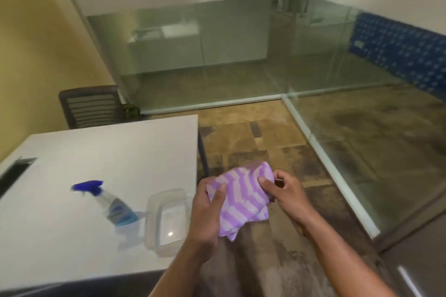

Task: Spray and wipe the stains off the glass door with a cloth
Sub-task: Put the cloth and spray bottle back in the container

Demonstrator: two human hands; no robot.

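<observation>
Both hands, left (210,210) and right (287,196), grip the purple-and-white striped cloth (243,198). Fold it flat. Then take the blue-triggered clear spray bottle (108,202).

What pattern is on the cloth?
Purple and white stripes on the cloth, seen in the head view.

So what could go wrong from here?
1. Both hands, the left hand and the right hand, are busy with the cloth, so one must let go before the spray bottle can be picked up.
2. The plastic tub sits beside the bottle near the table edge; a careless reach might knock it off.
</observation>
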